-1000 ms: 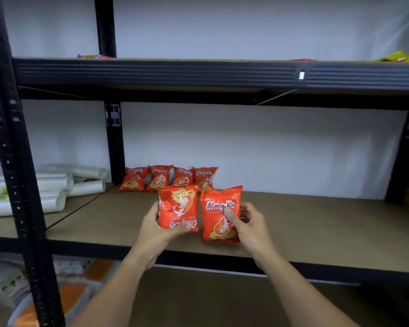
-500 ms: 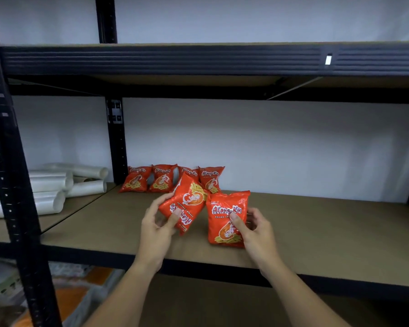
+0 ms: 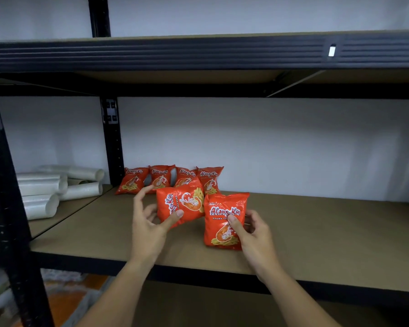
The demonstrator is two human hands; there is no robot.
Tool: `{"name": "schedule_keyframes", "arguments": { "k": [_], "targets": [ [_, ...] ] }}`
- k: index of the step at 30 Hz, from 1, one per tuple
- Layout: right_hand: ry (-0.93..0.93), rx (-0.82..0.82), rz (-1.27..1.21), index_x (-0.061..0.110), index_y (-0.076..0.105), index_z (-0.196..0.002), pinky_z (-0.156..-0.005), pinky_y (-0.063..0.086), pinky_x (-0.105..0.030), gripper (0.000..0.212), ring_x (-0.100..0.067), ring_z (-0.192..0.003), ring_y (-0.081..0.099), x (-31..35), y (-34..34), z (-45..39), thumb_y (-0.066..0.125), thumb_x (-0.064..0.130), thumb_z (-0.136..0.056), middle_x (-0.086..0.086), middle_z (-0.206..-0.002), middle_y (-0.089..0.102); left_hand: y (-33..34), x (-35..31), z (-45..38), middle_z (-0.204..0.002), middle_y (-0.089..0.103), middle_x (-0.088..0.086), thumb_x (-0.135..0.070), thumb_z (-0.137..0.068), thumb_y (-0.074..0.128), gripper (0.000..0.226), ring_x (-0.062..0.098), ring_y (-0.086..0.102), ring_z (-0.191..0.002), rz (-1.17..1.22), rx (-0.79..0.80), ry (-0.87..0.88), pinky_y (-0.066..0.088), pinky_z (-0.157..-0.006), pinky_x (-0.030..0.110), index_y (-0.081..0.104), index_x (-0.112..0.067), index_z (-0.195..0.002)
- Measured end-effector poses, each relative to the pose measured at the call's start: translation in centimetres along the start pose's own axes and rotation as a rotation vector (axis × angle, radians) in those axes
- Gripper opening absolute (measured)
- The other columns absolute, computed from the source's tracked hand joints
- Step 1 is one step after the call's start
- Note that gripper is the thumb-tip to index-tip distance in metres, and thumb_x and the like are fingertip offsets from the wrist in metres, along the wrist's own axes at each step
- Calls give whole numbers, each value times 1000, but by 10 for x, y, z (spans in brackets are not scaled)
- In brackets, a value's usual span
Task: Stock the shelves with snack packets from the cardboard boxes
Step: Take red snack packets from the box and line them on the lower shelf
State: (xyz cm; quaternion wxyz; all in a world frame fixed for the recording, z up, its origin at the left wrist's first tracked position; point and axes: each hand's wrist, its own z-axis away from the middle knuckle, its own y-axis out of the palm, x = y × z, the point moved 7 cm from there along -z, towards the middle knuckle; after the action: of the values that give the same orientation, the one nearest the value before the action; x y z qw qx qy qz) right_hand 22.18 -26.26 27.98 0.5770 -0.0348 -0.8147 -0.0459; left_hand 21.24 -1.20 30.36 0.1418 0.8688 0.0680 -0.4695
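Head view: a black metal rack fills the frame, and its brown board shelf (image 3: 316, 232) runs across the middle; at the back of that shelf, centre-left, a row of four red foil prawn-cracker packets (image 3: 170, 179) stands upright against the white wall, side by side and touching or nearly so. In front of the row, at the centre of the frame, the left hand (image 3: 149, 223) pinches a red snack packet turned on its side (image 3: 182, 204), thumb pressed on the printed face and the other fingers spread behind its left edge; the grip looks loose, and whether the packet's lower corner touches the board I cannot tell. Just right of it, the right hand (image 3: 253, 230) has its grip clamped on an upright red snack packet (image 3: 222, 223), thumb across the front and fingers curled behind, its base on or just above the shelf near the front edge; the two packets touch or nearly touch. White rolled plastic tubes (image 3: 57, 190) lie on the neighbouring shelf at centre left; no cardboard box is in view.

The step in hand is probably placing this pair; the next move calls for righting the sideways packet, then standing both beside or in front of the back row, seated so they do not topple.
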Motion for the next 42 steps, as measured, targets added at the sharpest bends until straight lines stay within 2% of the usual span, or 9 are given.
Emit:
{"name": "schedule_keyframes", "arguments": {
  "k": [6, 10, 15, 20, 25, 27, 30, 37, 42],
  "targets": [
    [-10, -1, 13, 24, 60, -116, -76, 58, -23, 48, -4, -94, 70, 0, -1, -3, 71, 51, -78, 9, -108, 71, -8, -2, -7, -120, 66, -1, -21, -66, 90, 71, 18, 66, -113, 21, -100, 43, 56, -92, 47, 50, -37, -123],
    [-38, -5, 8, 29, 53, -127, -78, 59, -26, 60, -8, -101, 68, 2, 1, -9, 71, 53, -75, 7, -116, 68, -11, 4, -15, -126, 65, -1, -18, -75, 83, 47, 15, 65, -114, 77, -79, 47, 60, -83, 30, 70, -30, -119],
    [-129, 21, 48, 50, 28, -146, -73, 59, -24, 72, -2, -102, 67, 4, 12, -20, 70, 43, -87, 13, -116, 64, -11, 16, -37, -134, 55, -6, -17, -85, 73, 37, 13, 57, -123, 48, -4, 22, 59, -83, 28, 72, -31, -119],
    [-181, -19, 81, 50, 23, -145, -65, 56, -17, 71, 6, -93, 67, -1, 25, -41, 66, 36, -91, 19, -103, 65, -7, 29, -73, -135, 43, -3, -17, -93, 64, 29, 9, 50, -119, -182, 47, 46, 55, -71, 13, 71, -37, -113],
    [-244, -16, 216, 51, 28, -147, -74, 56, -16, 61, 4, -93, 67, -18, 43, -82, 60, 37, -96, 26, -109, 60, 11, 59, -111, -136, 40, -1, -26, -100, 55, 31, 14, 50, -124, -386, 174, 71, 55, -86, 20, 67, -51, -113],
    [-291, -36, 328, 45, 37, -146, -77, 53, -12, 53, 1, -91, 66, -24, 49, -101, 58, 35, -98, 17, -108, 63, 19, 70, -120, -143, 40, -1, -31, -97, 58, 31, 15, 40, -136, -404, 191, 96, 48, -98, 24, 63, -54, -117],
    [-338, -88, 426, 40, 43, -143, -84, 55, -27, 47, -11, -94, 65, -33, 55, -129, 57, 33, -99, 1, -105, 66, 27, 91, -134, -160, 23, -3, -35, -81, 80, 57, 18, 20, -149, -462, 246, 27, 35, -115, 41, 57, -53, -129],
    [-349, -110, 483, 33, 46, -145, -92, 50, -31, 47, -22, -108, 60, -53, 64, -182, 57, 31, -99, -10, -118, 62, 42, 119, -181, -142, 44, -12, -18, -76, 83, 62, 10, 50, -128, -406, 352, 79, 56, -96, 36, 60, -52, -123],
    [-367, -125, 570, 37, 43, -146, -90, 48, -40, 48, -26, -108, 51, -65, 66, -208, 54, 36, -100, -10, -109, 64, 46, 137, -198, -154, 28, -9, -36, -77, 77, 59, 15, 33, -141, -507, 410, 100, 50, -103, 44, 55, -57, -128]
  ]
}}
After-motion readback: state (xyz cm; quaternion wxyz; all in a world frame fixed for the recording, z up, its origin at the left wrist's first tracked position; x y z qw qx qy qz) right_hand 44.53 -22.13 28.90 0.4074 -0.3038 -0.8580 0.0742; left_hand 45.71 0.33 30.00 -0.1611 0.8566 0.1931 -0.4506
